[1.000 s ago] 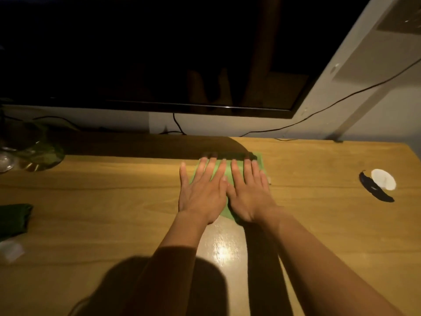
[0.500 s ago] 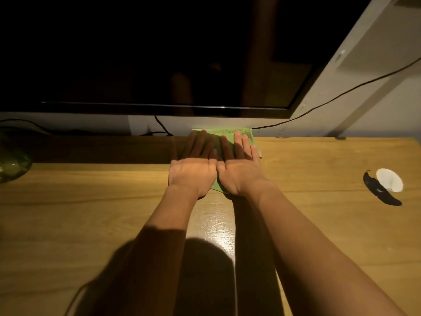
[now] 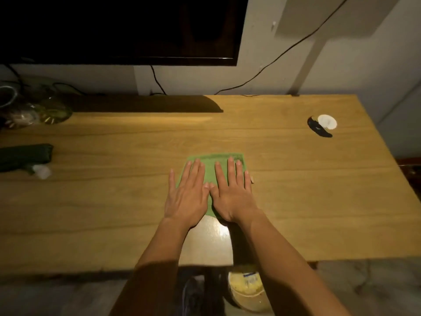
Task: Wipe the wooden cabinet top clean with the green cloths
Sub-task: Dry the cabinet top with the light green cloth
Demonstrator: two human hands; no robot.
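A light green cloth (image 3: 210,166) lies flat on the wooden cabinet top (image 3: 114,201), near its middle. My left hand (image 3: 186,195) and my right hand (image 3: 232,192) press down on it side by side, palms flat and fingers straight, thumbs touching. Most of the cloth is hidden under my hands; its far edge shows beyond my fingertips. A second, dark green folded cloth (image 3: 25,156) rests at the left edge of the top, away from both hands.
A dark TV screen (image 3: 118,30) hangs above the back of the cabinet, with cables (image 3: 262,71) on the wall. Glass items (image 3: 34,110) stand at the back left. A white cap (image 3: 327,121) sits at the right. A crumpled white scrap (image 3: 42,171) lies beside the dark cloth.
Both hands have pulled the light green cloth back from the rear edge under the TV toward the cabinet's middle, closer to me.
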